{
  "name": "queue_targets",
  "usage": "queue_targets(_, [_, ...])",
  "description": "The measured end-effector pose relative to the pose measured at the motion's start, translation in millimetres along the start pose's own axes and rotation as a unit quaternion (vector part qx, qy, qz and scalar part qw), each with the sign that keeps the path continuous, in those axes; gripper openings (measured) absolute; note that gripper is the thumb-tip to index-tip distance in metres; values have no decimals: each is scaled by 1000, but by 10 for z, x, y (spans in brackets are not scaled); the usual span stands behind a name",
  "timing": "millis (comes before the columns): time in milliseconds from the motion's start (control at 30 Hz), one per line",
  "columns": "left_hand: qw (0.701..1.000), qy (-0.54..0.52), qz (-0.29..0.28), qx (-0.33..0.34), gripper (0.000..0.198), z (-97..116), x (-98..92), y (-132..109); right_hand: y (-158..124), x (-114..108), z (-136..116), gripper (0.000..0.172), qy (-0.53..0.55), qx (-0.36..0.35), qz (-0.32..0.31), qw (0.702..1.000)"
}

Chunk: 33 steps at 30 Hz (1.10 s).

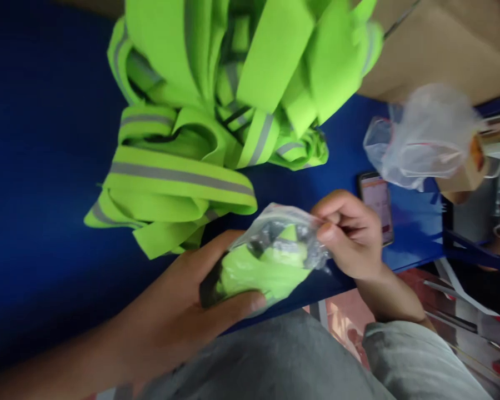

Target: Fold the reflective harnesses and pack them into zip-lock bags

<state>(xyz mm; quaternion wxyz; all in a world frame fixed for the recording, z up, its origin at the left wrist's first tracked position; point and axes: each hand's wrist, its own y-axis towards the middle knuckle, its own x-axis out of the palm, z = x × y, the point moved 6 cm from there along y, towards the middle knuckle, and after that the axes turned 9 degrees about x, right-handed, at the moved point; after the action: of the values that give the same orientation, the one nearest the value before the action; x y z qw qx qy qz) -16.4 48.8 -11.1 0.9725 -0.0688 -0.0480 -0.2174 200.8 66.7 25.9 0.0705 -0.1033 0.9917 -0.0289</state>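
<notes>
A clear plastic bag (270, 261) with a folded neon-green strap inside is held over the front edge of the blue table. My left hand (216, 300) wraps round the filled end of the bag, thumb on the near side and fingers behind it. At the bag's upper right corner, my right hand (350, 233) pinches the plastic edge between thumb and fingers. Just beyond the hands lies a large heap of neon-green straps (179, 178) with grey reflective stripes and some dark buckles.
The blue table (45, 139) runs up to my lap. A phone (377, 205) lies right of my right hand. Beyond it are crumpled clear plastic bags (433, 139) and a cardboard box (454, 50). Cluttered shelving stands at the far right.
</notes>
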Motion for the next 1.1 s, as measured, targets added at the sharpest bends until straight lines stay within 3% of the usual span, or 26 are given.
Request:
queue_targets(100, [997,47,-44,-39,48,-70,9,-33,73,-27,-41,17,-26,-24,-10,999])
queue_targets(200, [996,9,-53,-76,60,-191,-33,-91,105,-111,-128,17,-29,-54,-2,998])
queue_targets(267, [994,-30,-55,-94,67,-276,-46,-114,117,-226,-171,25,-20,-57,30,998])
queue_targets(367, [995,-46,-35,-86,64,-335,-47,-71,161,-410,-128,43,-5,-3,92,996])
queue_targets(433, [996,-42,-21,-75,56,-315,-22,-6,209,-449,-57,52,3,38,97,995])
queue_targets(600, [999,-44,29,-10,47,-95,24,93,270,-320,125,71,47,93,8,994])
queue_targets(733, [996,-58,55,48,43,88,-15,34,228,-316,175,67,108,93,8,990])
queue_targets(800, [989,-61,87,100,39,229,-149,-6,223,-323,199,67,160,105,24,981])
queue_targets(867, [970,-33,161,177,36,440,-405,-76,230,-286,206,65,171,107,26,979])
queue_targets(967, [910,49,306,276,36,769,-871,-281,233,-157,242,57,99,113,12,989])
queue_targets(1100, [881,100,380,263,33,832,-1372,-501,174,115,362,45,27,130,-47,990])
